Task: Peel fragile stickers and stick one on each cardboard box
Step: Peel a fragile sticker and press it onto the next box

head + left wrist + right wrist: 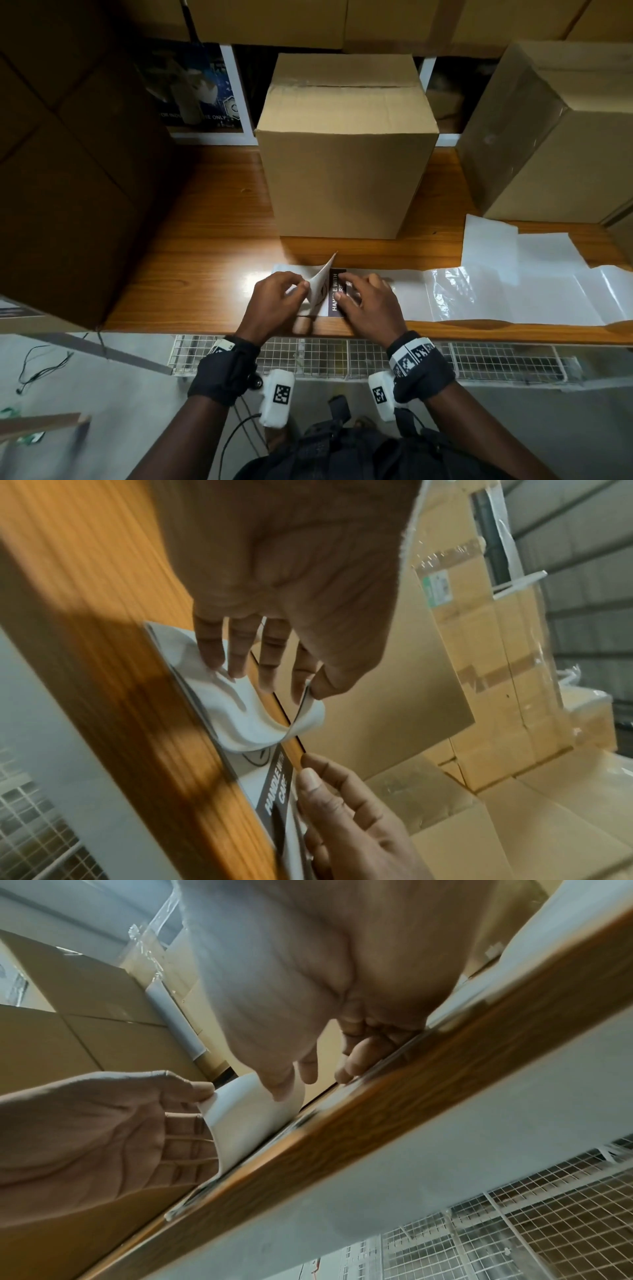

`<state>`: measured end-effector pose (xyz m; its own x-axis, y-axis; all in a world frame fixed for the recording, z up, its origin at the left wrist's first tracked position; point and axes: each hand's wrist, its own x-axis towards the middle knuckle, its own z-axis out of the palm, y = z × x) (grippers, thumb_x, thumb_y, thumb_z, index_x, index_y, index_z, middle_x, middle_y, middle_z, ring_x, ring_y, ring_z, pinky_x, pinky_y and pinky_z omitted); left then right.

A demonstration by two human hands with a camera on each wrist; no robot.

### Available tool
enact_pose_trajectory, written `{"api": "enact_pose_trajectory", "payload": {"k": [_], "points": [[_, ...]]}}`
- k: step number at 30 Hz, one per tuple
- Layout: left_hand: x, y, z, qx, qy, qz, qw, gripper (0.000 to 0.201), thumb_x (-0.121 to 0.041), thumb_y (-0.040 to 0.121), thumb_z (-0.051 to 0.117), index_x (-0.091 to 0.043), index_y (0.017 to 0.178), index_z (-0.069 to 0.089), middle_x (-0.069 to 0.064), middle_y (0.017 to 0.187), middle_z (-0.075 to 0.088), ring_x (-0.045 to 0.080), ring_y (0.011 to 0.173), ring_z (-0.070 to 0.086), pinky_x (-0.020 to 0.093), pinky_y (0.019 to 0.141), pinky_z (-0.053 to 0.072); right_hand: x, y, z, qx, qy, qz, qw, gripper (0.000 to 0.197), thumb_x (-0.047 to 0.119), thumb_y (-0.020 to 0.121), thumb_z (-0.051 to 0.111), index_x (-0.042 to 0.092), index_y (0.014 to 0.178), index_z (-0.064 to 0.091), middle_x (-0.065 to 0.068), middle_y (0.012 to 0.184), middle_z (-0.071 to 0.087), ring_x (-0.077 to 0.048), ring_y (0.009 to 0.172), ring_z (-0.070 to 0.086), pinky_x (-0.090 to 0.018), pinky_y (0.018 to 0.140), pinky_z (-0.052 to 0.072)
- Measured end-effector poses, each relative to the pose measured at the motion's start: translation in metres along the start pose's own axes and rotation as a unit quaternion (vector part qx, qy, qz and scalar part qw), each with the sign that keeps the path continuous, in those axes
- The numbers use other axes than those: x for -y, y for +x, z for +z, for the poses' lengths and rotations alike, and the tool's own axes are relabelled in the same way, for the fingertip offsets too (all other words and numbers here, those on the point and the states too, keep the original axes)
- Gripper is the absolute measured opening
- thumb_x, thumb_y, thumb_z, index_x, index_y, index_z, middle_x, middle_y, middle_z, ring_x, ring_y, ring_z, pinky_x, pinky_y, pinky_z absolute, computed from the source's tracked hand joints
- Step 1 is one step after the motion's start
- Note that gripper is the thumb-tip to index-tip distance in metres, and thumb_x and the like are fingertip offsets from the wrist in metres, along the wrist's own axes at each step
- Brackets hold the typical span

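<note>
A plain cardboard box (pixel 346 147) stands upright in the middle of the wooden table (pixel 205 240). In front of it lies a fragile sticker (pixel 337 291) with a dark "HANDLE WITH CARE" band (pixel 279 791) on its white sheet. My left hand (pixel 305 286) pinches the sticker's white corner (pixel 322 275) between thumb and forefinger (pixel 308 693), and the corner curls up off the sheet (pixel 246 1118). My right hand (pixel 342 291) lies flat beside it, its fingertips (pixel 352 1066) pressing the sheet onto the table.
A large box wrapped in film (pixel 548 137) stands at the right, and dark stacked boxes (pixel 68 171) rise at the left. White sheets and a clear plastic bag (pixel 513 291) lie on the table's right. Wire mesh (pixel 342 356) runs below the front edge.
</note>
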<state>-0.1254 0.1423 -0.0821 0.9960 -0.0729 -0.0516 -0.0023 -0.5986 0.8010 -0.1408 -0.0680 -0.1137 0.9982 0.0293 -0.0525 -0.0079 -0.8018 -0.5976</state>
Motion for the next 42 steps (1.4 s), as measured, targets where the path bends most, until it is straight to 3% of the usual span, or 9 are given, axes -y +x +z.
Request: {"api": "enact_pose_trajectory", "payload": {"k": [4,8,13,16,20,24,29,35,42], "points": [[0.011,-0.002,-0.008,-0.012,-0.074,-0.031,0.997,0.017,-0.021,0.097,0.067,-0.018,0.083,0.075,-0.008,0.087,0.076,0.008,0.089,0.070,0.024,0.078,0.050,0.005,0.002,0.004,0.019,-0.084,-0.010,0.996,0.056,0.061,0.095,0.052,0.041,0.147,0.043,-0.002,0.118,0.050,-0.021,0.110,0.047,-0.032,0.082,0.045],[0.016,-0.005,-0.008,-0.022,-0.131,-0.048,0.990,0.022,-0.034,0.093,0.064,-0.018,0.080,0.073,-0.005,0.079,0.074,0.013,0.081,0.069,0.036,0.079,0.054,0.022,0.004,0.002,0.027,-0.132,-0.025,0.991,0.060,0.056,0.095,0.055,0.031,0.147,0.041,-0.005,0.122,0.044,-0.022,0.109,0.048,-0.034,0.085,0.048],[0.018,-0.006,-0.008,-0.029,-0.184,-0.074,0.980,0.020,-0.022,0.101,0.060,-0.013,0.084,0.066,-0.003,0.079,0.068,0.013,0.076,0.064,0.032,0.071,0.053,0.057,0.013,0.005,-0.040,0.033,-0.080,0.995,0.039,0.015,0.100,0.053,0.012,0.138,0.052,-0.008,0.115,0.048,-0.025,0.092,0.056,-0.025,0.073,0.039],[0.021,-0.007,-0.010,-0.033,-0.240,-0.093,0.966,0.022,-0.018,0.105,0.054,-0.013,0.085,0.060,0.002,0.081,0.064,0.019,0.077,0.062,0.041,0.076,0.057,0.073,0.024,0.015,-0.055,0.140,-0.053,0.987,0.038,0.005,0.099,0.045,0.010,0.136,0.052,-0.010,0.121,0.050,-0.024,0.098,0.054,-0.031,0.085,0.044],[0.021,-0.011,-0.018,-0.056,-0.302,-0.138,0.941,0.022,-0.024,0.107,0.050,-0.012,0.091,0.057,0.009,0.090,0.061,0.028,0.084,0.066,0.037,0.065,0.057,0.079,0.035,0.028,0.004,0.191,0.000,0.982,0.046,0.003,0.098,0.043,0.017,0.142,0.046,-0.010,0.130,0.050,-0.019,0.107,0.054,-0.031,0.096,0.044],[0.019,-0.021,-0.036,-0.104,-0.338,-0.182,0.918,0.018,-0.026,0.108,0.048,-0.015,0.095,0.054,0.009,0.100,0.068,0.031,0.089,0.073,0.037,0.062,0.057,0.073,0.039,0.040,0.057,0.142,0.012,0.988,0.055,0.016,0.096,0.055,0.022,0.149,0.042,-0.014,0.135,0.047,-0.029,0.119,0.054,-0.042,0.105,0.045],[0.029,-0.029,-0.066,-0.190,-0.344,-0.181,0.902,0.018,-0.024,0.108,0.048,-0.010,0.102,0.058,0.016,0.110,0.068,0.035,0.096,0.071,0.045,0.063,0.063,0.076,0.039,0.046,0.111,0.052,-0.024,0.992,0.062,0.047,0.087,0.070,0.040,0.145,0.048,-0.014,0.143,0.040,-0.033,0.131,0.040,-0.041,0.108,0.039],[0.050,-0.037,-0.094,-0.245,-0.295,-0.190,0.904,0.024,-0.023,0.109,0.046,-0.002,0.113,0.057,0.011,0.105,0.068,0.026,0.082,0.074,0.034,0.062,0.064,0.087,0.037,0.051,0.097,-0.090,-0.054,0.990,0.061,0.061,0.086,0.062,0.045,0.143,0.047,-0.010,0.135,0.039,-0.031,0.124,0.037,-0.041,0.101,0.038],[0.084,-0.042,-0.103,-0.257,-0.144,-0.234,0.927,0.021,-0.018,0.106,0.051,-0.001,0.105,0.063,0.015,0.085,0.066,0.033,0.072,0.070,0.046,0.068,0.063,0.095,0.037,0.055,0.099,-0.155,-0.051,0.982,0.066,0.072,0.084,0.052,0.049,0.145,0.039,-0.010,0.132,0.037,-0.031,0.120,0.037,-0.044,0.098,0.037]]}}
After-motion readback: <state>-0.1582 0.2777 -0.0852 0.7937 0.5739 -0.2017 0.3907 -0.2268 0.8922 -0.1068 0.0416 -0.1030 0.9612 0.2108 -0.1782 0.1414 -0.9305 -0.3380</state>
